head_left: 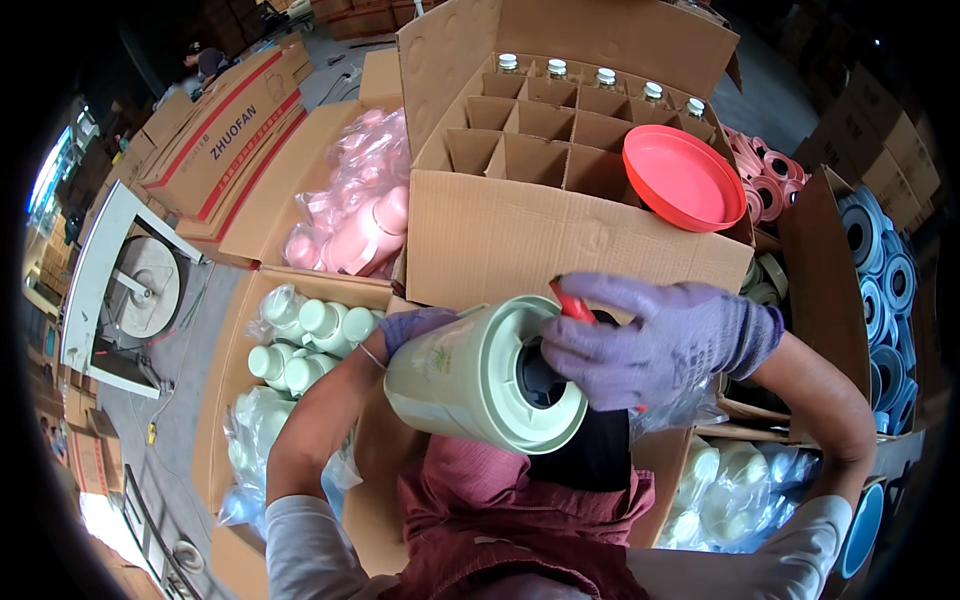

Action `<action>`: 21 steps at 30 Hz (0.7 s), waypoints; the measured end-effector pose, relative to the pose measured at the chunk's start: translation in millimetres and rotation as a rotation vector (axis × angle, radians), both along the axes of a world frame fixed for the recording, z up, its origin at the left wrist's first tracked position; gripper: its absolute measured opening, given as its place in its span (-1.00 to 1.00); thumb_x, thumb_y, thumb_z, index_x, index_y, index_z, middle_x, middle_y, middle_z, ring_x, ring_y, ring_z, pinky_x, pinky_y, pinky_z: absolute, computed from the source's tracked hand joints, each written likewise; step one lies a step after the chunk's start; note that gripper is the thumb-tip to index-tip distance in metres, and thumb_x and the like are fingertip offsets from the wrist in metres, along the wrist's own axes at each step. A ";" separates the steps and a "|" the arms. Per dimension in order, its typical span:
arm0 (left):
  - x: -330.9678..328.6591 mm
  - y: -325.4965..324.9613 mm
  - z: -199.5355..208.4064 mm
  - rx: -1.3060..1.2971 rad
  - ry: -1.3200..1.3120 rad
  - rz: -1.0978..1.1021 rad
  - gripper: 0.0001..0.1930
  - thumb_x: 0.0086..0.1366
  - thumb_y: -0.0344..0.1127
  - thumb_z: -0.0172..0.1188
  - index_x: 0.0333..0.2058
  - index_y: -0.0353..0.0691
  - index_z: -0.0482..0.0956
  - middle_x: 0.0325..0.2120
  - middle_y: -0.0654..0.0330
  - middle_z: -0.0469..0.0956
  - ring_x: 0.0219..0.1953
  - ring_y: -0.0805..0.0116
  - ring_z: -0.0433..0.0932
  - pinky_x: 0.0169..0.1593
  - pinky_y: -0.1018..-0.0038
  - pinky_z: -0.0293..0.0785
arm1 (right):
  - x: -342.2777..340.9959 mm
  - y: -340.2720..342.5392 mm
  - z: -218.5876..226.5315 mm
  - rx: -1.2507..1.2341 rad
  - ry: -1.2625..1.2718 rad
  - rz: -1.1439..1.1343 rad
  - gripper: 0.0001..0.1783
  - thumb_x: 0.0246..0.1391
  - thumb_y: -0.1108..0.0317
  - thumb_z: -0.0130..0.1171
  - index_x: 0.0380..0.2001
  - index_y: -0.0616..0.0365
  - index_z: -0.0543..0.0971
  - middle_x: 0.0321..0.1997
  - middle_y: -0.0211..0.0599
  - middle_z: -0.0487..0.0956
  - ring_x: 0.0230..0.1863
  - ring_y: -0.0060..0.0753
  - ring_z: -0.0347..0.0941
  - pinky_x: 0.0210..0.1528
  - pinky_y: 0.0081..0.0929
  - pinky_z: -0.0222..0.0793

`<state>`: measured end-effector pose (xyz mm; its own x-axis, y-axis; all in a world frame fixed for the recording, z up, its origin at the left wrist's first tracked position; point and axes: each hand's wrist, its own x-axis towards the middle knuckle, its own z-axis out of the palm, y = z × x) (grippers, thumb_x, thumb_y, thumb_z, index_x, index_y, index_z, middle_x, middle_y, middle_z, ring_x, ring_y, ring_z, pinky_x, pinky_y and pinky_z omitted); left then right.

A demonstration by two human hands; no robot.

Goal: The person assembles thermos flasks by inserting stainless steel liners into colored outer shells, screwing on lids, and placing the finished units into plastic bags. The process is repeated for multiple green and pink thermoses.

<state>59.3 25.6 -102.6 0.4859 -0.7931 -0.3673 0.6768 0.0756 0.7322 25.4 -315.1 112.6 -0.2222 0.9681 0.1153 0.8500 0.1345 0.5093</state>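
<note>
My left hand, in a purple glove, grips a pale green thermos flask casing by its far left side; most of the fingers are hidden behind it. The casing lies tilted in front of my chest, its round open end facing right. Inside that end sits a dark ring-like part. My right hand, gloved alike, is closed at the open end around a red-handled tool. The tool's working end is hidden by my fingers.
Ahead stands a divided carton with several silvery bottles capped in white and a red round tray. Pink flasks and green flasks fill cartons at left. Blue rings fill one at right.
</note>
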 end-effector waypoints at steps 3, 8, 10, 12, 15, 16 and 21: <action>1.6 -1.9 0.9 0.009 -0.014 -0.023 -0.65 0.39 -0.26 0.08 0.10 -0.23 0.48 -0.07 0.12 0.59 -0.06 0.30 0.58 0.01 0.39 0.51 | -3.7 5.1 -1.5 -0.021 -0.052 0.051 -0.58 0.02 0.04 0.01 -0.14 0.04 0.55 0.07 -0.25 0.48 0.24 -0.17 0.35 0.45 0.13 0.09; 1.0 -4.3 2.1 0.022 -0.051 -0.064 -0.66 0.39 -0.26 0.07 0.09 -0.22 0.49 -0.10 0.11 0.60 -0.10 0.29 0.60 -0.02 0.38 0.52 | -10.0 2.2 -3.1 0.012 -0.043 0.039 -0.62 0.03 0.10 0.00 -0.16 0.06 0.56 0.05 -0.26 0.49 0.20 -0.22 0.39 0.44 0.13 0.12; 1.5 -5.9 3.0 0.028 -0.067 -0.073 -0.66 0.39 -0.26 0.07 0.08 -0.22 0.49 -0.11 0.11 0.60 -0.11 0.28 0.60 -0.03 0.38 0.52 | -12.2 0.1 -3.1 0.021 -0.031 0.034 -0.63 0.03 0.13 0.00 -0.16 0.06 0.56 0.05 -0.26 0.49 0.19 -0.22 0.40 0.44 0.12 0.13; -0.3 -6.3 3.3 0.035 -0.086 -0.085 -0.66 0.39 -0.25 0.06 0.08 -0.22 0.49 -0.12 0.11 0.61 -0.12 0.27 0.61 -0.04 0.37 0.52 | -13.6 0.3 -1.9 0.019 -0.029 0.042 -0.64 0.03 0.14 0.00 -0.16 0.07 0.57 0.05 -0.27 0.49 0.19 -0.22 0.40 0.44 0.11 0.14; -2.8 -6.1 4.6 0.051 -0.120 -0.095 -0.67 0.39 -0.25 0.06 0.07 -0.22 0.50 -0.14 0.10 0.61 -0.14 0.26 0.62 -0.06 0.36 0.53 | -14.3 2.5 1.2 0.002 -0.053 0.057 -0.62 0.02 0.13 0.00 -0.16 0.07 0.57 0.05 -0.25 0.49 0.19 -0.18 0.40 0.44 0.11 0.14; -3.6 -5.9 5.4 0.056 -0.131 -0.094 -0.67 0.39 -0.25 0.06 0.07 -0.21 0.50 -0.15 0.10 0.62 -0.14 0.26 0.62 -0.06 0.36 0.53 | -14.5 3.2 0.9 -0.006 -0.050 0.065 -0.61 0.01 0.12 0.00 -0.16 0.07 0.57 0.04 -0.25 0.49 0.19 -0.17 0.39 0.44 0.12 0.14; -4.4 -7.5 5.1 0.099 -0.264 -0.133 -0.68 0.39 -0.24 0.05 0.05 -0.21 0.51 -0.17 0.09 0.62 -0.17 0.24 0.64 -0.09 0.35 0.53 | -9.8 5.9 -3.4 -0.062 0.042 0.093 -0.73 -0.04 0.15 0.06 -0.30 0.05 0.52 0.01 -0.22 0.49 0.12 -0.16 0.42 0.38 0.09 0.22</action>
<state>55.0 18.0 -97.5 0.4695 -0.8227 -0.3204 0.4614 -0.0808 0.8835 15.7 -309.2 109.2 -0.3080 0.9490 0.0672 0.8528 0.2441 0.4617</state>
